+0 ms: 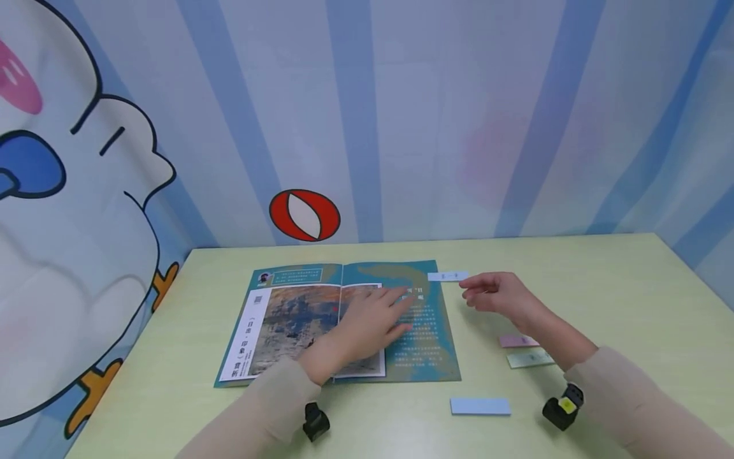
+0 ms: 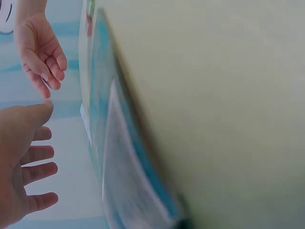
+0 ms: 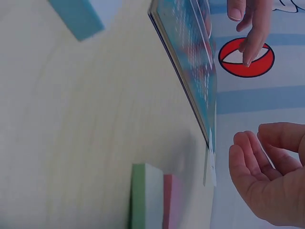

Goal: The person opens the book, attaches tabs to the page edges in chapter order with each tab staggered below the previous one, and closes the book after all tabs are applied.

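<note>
An open magazine (image 1: pixel 444 338) with teal pages and a folded-out painting print (image 1: pixel 287 319) lies on the table. Over its right page is my left hand (image 1: pixel 367 322), fingers spread and relaxed, holding nothing. A pale blue paper strip (image 1: pixel 444 276) with writing on it sticks out past the page's upper right edge. Close beside the strip's outer end, my right hand (image 1: pixel 501 294) hovers with fingers loosely bent. In the right wrist view, nothing sits between the fingers of this right hand (image 3: pixel 269 176), and the strip (image 3: pixel 209 162) juts from the magazine's edge.
Near the table's front lies a blue sticky note pad (image 1: pixel 480 407). A pink pad (image 1: pixel 518 341) and a green pad (image 1: pixel 530 358) lie below my right forearm, partly covered by it in the head view. Behind the table hangs a striped curtain (image 1: pixel 413 127) with cartoon prints.
</note>
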Demonstrator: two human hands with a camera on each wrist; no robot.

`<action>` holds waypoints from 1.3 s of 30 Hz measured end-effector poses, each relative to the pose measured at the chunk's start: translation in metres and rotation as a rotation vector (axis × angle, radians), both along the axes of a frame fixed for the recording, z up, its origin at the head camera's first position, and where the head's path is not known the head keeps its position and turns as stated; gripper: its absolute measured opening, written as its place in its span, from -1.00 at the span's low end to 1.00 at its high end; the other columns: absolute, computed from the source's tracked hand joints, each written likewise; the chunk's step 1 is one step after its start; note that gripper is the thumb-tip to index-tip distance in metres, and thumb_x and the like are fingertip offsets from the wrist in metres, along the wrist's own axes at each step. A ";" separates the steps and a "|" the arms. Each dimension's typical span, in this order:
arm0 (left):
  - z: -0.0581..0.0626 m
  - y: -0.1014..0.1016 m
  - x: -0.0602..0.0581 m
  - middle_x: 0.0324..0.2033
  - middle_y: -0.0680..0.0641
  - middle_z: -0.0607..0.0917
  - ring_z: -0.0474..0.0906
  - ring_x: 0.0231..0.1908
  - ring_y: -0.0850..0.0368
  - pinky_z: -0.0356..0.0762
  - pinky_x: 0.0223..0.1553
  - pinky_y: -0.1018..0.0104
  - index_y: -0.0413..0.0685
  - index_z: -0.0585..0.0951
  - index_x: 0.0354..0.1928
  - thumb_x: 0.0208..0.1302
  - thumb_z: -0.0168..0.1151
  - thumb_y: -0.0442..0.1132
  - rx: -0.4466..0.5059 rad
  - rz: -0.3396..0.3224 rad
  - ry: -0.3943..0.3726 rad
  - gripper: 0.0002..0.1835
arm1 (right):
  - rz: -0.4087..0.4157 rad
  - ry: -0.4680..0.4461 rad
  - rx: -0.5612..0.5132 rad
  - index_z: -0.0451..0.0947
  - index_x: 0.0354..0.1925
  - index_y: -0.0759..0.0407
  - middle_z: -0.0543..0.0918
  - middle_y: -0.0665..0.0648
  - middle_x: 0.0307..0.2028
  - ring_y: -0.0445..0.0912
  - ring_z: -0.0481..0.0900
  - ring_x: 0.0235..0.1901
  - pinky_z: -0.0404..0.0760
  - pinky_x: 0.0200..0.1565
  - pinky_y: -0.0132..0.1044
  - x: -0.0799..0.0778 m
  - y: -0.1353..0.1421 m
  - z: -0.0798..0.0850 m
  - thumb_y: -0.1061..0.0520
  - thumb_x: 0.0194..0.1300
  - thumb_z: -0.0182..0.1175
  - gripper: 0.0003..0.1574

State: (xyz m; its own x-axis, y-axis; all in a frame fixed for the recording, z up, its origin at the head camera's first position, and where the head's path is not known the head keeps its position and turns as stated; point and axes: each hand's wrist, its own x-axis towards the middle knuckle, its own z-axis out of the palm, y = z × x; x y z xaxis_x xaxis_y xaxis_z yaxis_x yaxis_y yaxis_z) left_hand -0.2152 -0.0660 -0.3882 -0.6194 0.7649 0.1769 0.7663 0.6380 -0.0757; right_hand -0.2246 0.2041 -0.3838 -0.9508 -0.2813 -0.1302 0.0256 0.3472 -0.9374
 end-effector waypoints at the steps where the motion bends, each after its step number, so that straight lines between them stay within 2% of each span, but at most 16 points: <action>1: 0.000 -0.003 0.004 0.21 -0.14 0.42 0.38 0.17 -0.03 0.34 0.14 -0.02 -0.06 0.39 0.27 0.36 0.02 0.04 0.000 -0.021 0.013 -0.47 | 0.009 -0.008 -0.014 0.35 0.12 0.55 0.61 0.26 -0.16 -0.12 0.59 -0.20 0.57 -0.07 -0.24 0.004 0.000 -0.001 0.35 0.23 0.12 -0.51; 4: -0.001 -0.010 0.015 0.19 -0.13 0.45 0.40 0.15 -0.02 0.35 0.14 0.00 -0.05 0.41 0.25 0.35 0.04 0.04 -0.007 -0.058 0.027 -0.48 | 0.029 -0.034 -0.046 0.34 0.11 0.57 0.61 0.25 -0.16 -0.06 0.60 -0.16 0.57 -0.08 -0.28 0.014 0.000 -0.005 0.34 0.23 0.13 -0.50; 8: -0.005 -0.019 0.024 0.19 -0.14 0.46 0.41 0.14 -0.02 0.41 0.09 0.07 -0.04 0.44 0.24 0.33 0.09 0.02 0.007 -0.066 0.016 -0.50 | 0.039 -0.065 -0.053 0.36 0.11 0.54 0.62 0.20 -0.18 -0.08 0.60 -0.16 0.56 -0.12 -0.35 0.027 -0.001 -0.008 0.30 0.23 0.15 -0.49; 14: -0.010 -0.028 0.036 0.15 -0.16 0.49 0.44 0.11 -0.02 0.46 0.05 0.15 -0.09 0.48 0.19 0.30 0.14 -0.02 0.038 -0.079 -0.048 -0.51 | 0.056 -0.092 -0.080 0.38 0.09 0.54 0.64 0.19 -0.18 -0.17 0.59 -0.21 0.57 -0.13 -0.36 0.040 -0.003 -0.014 0.26 0.24 0.18 -0.49; 20: -0.016 -0.033 0.045 0.15 -0.15 0.49 0.44 0.11 -0.02 0.43 0.09 0.14 -0.11 0.48 0.19 0.29 0.14 0.02 0.038 -0.070 -0.103 -0.49 | 0.084 -0.111 -0.137 0.34 0.09 0.59 0.64 0.21 -0.15 -0.20 0.58 -0.22 0.57 -0.13 -0.37 0.047 -0.005 -0.019 0.26 0.25 0.18 -0.46; 25: -0.019 -0.034 0.048 0.15 -0.15 0.49 0.42 0.14 -0.04 0.38 0.13 0.12 -0.12 0.48 0.19 0.25 0.15 0.06 0.028 -0.056 -0.109 -0.45 | 0.073 -0.140 -0.179 0.31 0.11 0.61 0.63 0.18 -0.14 -0.22 0.58 -0.23 0.57 -0.12 -0.36 0.049 -0.007 -0.025 0.28 0.25 0.17 -0.45; 31: -0.020 -0.034 0.048 0.17 -0.15 0.47 0.40 0.16 -0.05 0.37 0.15 0.13 -0.11 0.47 0.20 0.25 0.15 0.09 -0.027 -0.038 -0.132 -0.42 | 0.013 -0.193 -0.188 0.28 0.14 0.60 0.61 0.16 -0.15 -0.19 0.59 -0.22 0.58 -0.12 -0.31 0.049 -0.013 -0.029 0.33 0.24 0.15 -0.44; 35: -0.019 -0.034 0.048 0.18 -0.15 0.46 0.38 0.17 -0.05 0.37 0.15 0.13 -0.11 0.46 0.21 0.24 0.16 0.09 -0.042 -0.032 -0.162 -0.41 | -0.040 -0.220 -0.167 0.26 0.18 0.58 0.57 0.31 -0.04 -0.10 0.60 -0.14 0.57 -0.07 -0.25 0.048 -0.018 -0.029 0.33 0.25 0.14 -0.42; 39: -0.017 -0.033 0.048 0.19 -0.15 0.45 0.38 0.18 -0.04 0.38 0.14 0.12 -0.10 0.46 0.21 0.24 0.16 0.08 -0.061 -0.030 -0.167 -0.41 | -0.056 -0.212 -0.168 0.20 0.22 0.58 0.40 0.46 0.14 0.03 0.56 -0.01 0.54 -0.02 -0.18 0.046 -0.023 -0.029 0.32 0.27 0.12 -0.38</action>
